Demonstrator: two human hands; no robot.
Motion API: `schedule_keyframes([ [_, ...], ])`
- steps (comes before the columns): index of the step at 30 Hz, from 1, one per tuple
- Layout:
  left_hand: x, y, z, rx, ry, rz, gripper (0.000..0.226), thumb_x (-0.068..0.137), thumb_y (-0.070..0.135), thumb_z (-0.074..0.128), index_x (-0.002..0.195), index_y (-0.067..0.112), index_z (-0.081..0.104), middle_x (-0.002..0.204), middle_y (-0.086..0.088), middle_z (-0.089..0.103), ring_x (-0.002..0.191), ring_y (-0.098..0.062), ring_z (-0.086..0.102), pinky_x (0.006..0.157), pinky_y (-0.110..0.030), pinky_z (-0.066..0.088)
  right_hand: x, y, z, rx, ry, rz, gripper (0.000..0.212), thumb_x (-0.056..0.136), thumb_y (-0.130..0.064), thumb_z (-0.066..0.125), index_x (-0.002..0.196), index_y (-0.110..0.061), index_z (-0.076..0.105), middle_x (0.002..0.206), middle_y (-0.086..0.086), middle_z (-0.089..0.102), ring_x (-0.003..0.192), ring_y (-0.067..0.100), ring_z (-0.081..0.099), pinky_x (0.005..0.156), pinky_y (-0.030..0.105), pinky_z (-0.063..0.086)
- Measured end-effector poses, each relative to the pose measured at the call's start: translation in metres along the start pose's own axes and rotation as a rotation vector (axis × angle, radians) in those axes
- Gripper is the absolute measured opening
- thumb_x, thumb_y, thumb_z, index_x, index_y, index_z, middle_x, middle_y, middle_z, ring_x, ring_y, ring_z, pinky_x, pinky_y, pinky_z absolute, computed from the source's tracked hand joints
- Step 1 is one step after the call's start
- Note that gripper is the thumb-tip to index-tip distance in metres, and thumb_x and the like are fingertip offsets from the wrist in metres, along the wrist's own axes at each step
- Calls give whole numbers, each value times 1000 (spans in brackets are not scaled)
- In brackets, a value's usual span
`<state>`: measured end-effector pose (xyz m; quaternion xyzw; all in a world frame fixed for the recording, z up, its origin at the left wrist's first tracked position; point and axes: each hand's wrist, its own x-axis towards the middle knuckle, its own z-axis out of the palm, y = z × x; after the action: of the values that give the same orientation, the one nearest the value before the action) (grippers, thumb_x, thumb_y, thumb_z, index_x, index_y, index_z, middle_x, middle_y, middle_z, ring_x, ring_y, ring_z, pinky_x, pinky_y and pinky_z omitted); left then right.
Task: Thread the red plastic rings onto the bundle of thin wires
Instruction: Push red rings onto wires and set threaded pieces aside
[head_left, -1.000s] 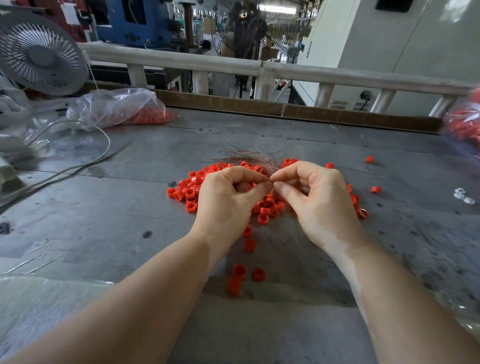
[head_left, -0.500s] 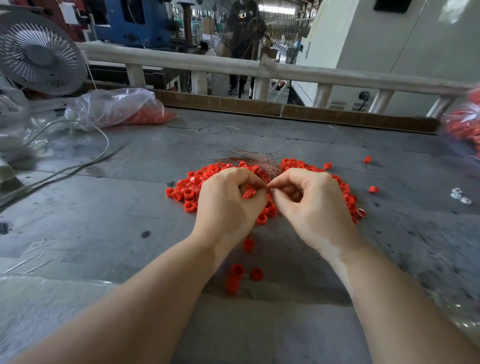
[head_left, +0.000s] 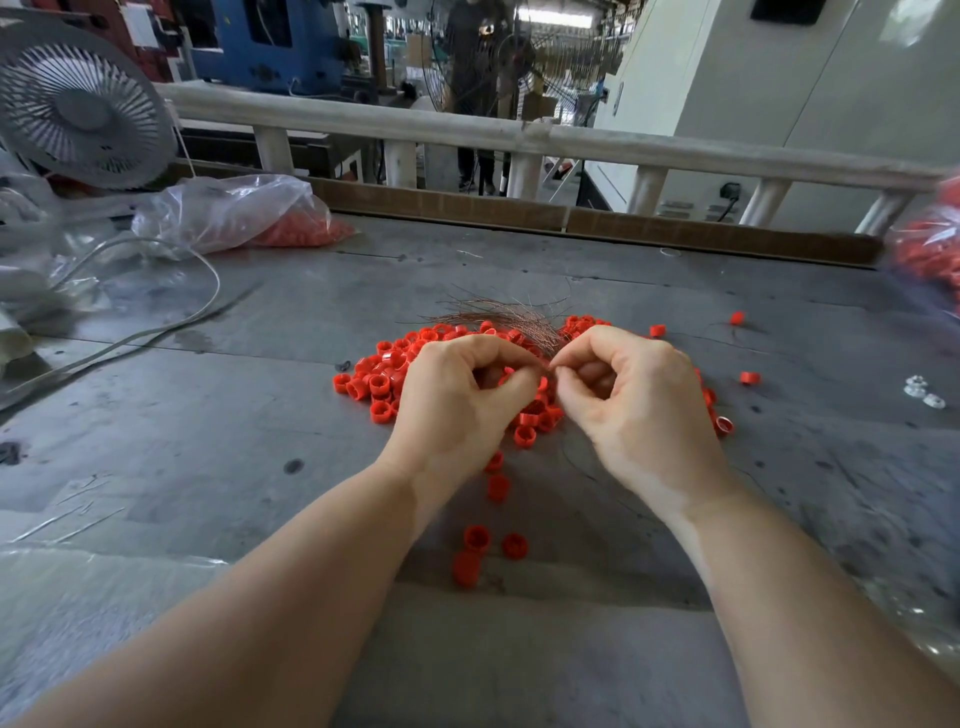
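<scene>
A: Where is the bundle of thin coppery wires?

B: Above the middle of the grey, scuffed metal worktable, held just off its surface. Its loose ends fan out away from the person, over the far edge of the heap of small red plastic rings. Its near end runs down to the fingertips, where the two hands meet.

A: What are the hands doing?

B: The left hand is curled, thumb and forefinger pinched together, with a single red ring showing just inside the curl. The right hand is curled too, thumb and forefinger nipping the near end of the wires. The fingertips of both hands almost touch.

A: Is that ring already on the wires?

B: I cannot tell; the fingers hide the spot.

A: And the other rings?

B: Most lie in the heap under and behind the hands. A few lie apart: three loose red rings near the forearms, and some scattered to the right.

A: Anything else on the table?

B: A clear plastic bag of red rings at the far left, a white table fan behind it, a pale cable looping beside it, and a few small white plastic pieces at the right edge.
</scene>
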<state>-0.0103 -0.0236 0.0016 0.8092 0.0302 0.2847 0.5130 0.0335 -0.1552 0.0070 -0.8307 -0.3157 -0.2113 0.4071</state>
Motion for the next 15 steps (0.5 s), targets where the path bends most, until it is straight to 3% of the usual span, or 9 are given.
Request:
schedule_keyframes([
  [2,1,-1,-1,-27,-5,-15,19,78,7,69,68,22,70,58,-10,62,52,-7,45,55,-20,41,1,3,-1,-6,5,24,13,78,-3,66,72,-15,67,56,-13,55,59,3,53,55,7,39],
  [6,1,-1,1,19,3,-1,15,78,10,71,68,21,70,48,11,48,49,-2,42,52,-14,36,2,5,1,19,0,25,16,79,-2,66,72,-17,67,55,-15,53,56,0,53,55,7,39],
  [11,1,-1,-1,-37,4,-27,13,78,10,72,73,23,71,41,12,36,44,-4,34,47,-11,28,1,4,1,49,11,-6,14,79,-2,66,75,-16,67,56,-16,53,57,0,53,55,5,38],
  [15,0,0,-2,-78,-30,-35,17,78,10,71,71,25,72,55,-12,57,53,-6,44,53,-19,40,1,3,2,37,1,-39,13,80,-2,66,77,-15,67,61,-13,56,61,6,55,56,10,42],
])
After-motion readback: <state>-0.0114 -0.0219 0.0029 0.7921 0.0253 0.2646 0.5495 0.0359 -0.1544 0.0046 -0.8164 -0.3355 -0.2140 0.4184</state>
